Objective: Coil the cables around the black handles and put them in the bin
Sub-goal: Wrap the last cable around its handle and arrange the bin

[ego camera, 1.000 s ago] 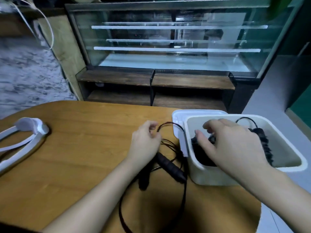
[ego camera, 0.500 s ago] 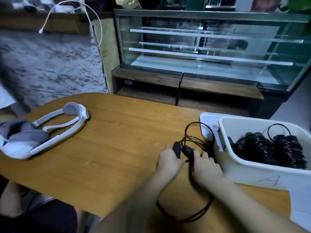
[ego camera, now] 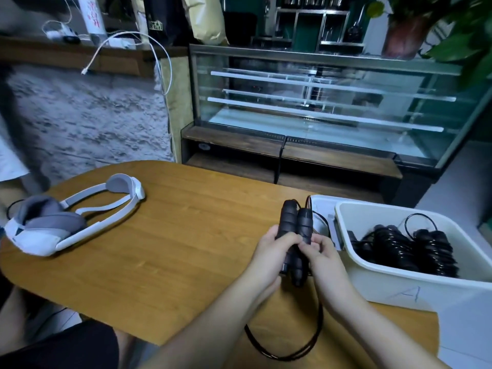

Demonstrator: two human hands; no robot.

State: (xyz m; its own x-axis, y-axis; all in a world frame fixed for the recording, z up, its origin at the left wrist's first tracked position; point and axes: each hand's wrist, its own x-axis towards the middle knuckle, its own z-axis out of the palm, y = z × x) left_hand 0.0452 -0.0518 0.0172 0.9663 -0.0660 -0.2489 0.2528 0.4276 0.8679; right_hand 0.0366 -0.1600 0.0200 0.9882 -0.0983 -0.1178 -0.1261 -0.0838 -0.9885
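Note:
Two black handles [ego camera: 295, 226] stand side by side, raised upright above the wooden table [ego camera: 165, 249]. My left hand [ego camera: 273, 255] grips them from the left and my right hand [ego camera: 322, 255] pinches them from the right. Their black cable [ego camera: 300, 350] hangs down in a loose loop over the table's front edge. To the right stands the white bin [ego camera: 394, 283] marked "A", holding several handle pairs [ego camera: 410, 249] wound with cable.
A white and grey headset [ego camera: 72, 217] lies on the table's left side. A white lid [ego camera: 323, 209] sits behind the bin's left wall. Beyond the table stands a glass display case [ego camera: 319, 102]. A person's leg [ego camera: 16, 310] shows at lower left.
My right hand left the bin and joined the left at the handles. Both hands then lifted the two handles together off the table, cable trailing below.

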